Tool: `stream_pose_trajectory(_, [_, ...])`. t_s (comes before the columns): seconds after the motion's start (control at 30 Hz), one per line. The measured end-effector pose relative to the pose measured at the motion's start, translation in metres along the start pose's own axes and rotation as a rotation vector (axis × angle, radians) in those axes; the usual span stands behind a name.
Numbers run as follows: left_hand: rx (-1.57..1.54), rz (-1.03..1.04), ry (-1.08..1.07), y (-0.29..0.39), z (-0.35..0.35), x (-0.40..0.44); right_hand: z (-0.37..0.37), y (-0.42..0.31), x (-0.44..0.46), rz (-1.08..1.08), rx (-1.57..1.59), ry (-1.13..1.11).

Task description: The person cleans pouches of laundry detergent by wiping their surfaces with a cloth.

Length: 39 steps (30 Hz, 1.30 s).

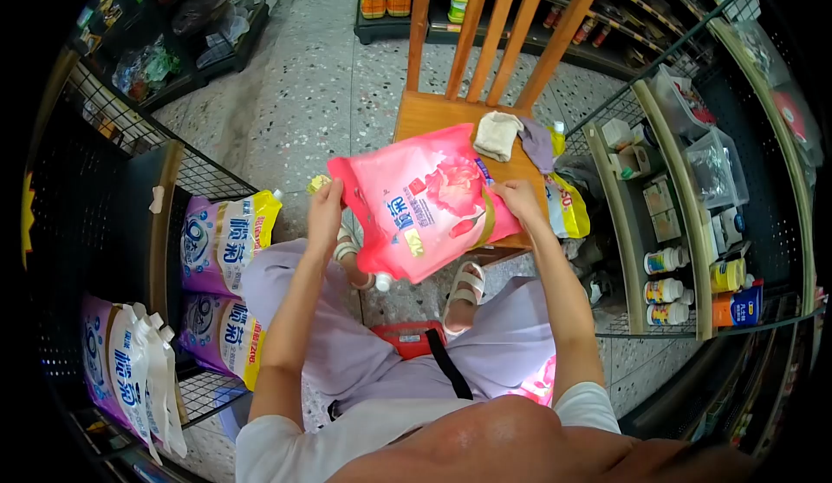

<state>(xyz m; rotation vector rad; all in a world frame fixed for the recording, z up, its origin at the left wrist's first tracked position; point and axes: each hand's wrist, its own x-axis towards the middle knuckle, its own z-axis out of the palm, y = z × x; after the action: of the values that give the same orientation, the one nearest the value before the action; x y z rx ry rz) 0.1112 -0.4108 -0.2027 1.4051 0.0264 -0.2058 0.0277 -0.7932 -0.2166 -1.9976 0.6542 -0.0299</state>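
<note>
A large pink pouch (416, 210) with a flower print and a white cap hangs tilted between my hands, above my knees and over the front of a wooden chair (425, 114). My left hand (326, 210) grips its left edge, fingers closed on the plastic. On the right edge, my right hand (517, 201) is closed on the pouch. A folded beige cloth (497, 135) lies on the chair seat behind the pouch, with a purple-grey cloth (536, 145) beside it.
Purple pouches (212, 244) are stacked on the left shelf, and more purple and white pouches (130, 370) stand nearer. A yellow bag (568, 210) is right of the chair. Bottles (666, 290) and plastic boxes (718, 166) fill the right shelf. A red object (412, 341) lies between my legs.
</note>
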Motion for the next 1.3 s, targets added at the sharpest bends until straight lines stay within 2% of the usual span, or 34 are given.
stream_pose_trajectory(0.17, [0.141,0.021,-0.054,0.008,0.025,0.047,-0.010,0.017,-0.033,0.163,0.427,0.000])
stream_pose_trajectory(0.4, [0.202,-0.066,-0.155,0.018,0.044,0.069,-0.016,0.020,-0.090,0.153,0.416,0.089])
stream_pose_trajectory(0.7, [0.279,-0.009,-0.233,0.012,0.075,0.100,-0.026,0.021,-0.098,0.086,0.299,0.233])
stream_pose_trajectory(0.77, [0.254,-0.033,-0.234,0.001,0.076,0.114,-0.034,0.025,-0.090,0.118,0.351,0.201])
stream_pose_trajectory(0.87, [0.182,-0.079,-0.248,-0.003,0.077,0.118,-0.051,0.020,-0.080,0.216,0.369,0.039])
stream_pose_trajectory(0.97, [0.182,-0.185,-0.238,0.013,0.070,0.103,-0.070,0.020,-0.053,-0.066,-0.062,0.316])
stream_pose_trajectory(1.0, [0.198,-0.230,-0.228,0.017,0.068,0.096,-0.079,0.027,-0.034,-0.169,-0.051,0.368])
stream_pose_trajectory(1.1, [0.083,-0.216,-0.258,0.012,0.055,0.083,-0.096,0.028,0.031,-0.292,-0.269,0.545])
stream_pose_trajectory(1.2, [0.105,-0.218,-0.222,0.020,0.061,0.073,-0.091,0.020,0.086,-0.328,-0.339,0.557])
stream_pose_trajectory(1.3, [0.145,-0.102,-0.221,0.017,0.067,0.077,-0.078,0.009,0.126,-0.188,-0.232,0.435])
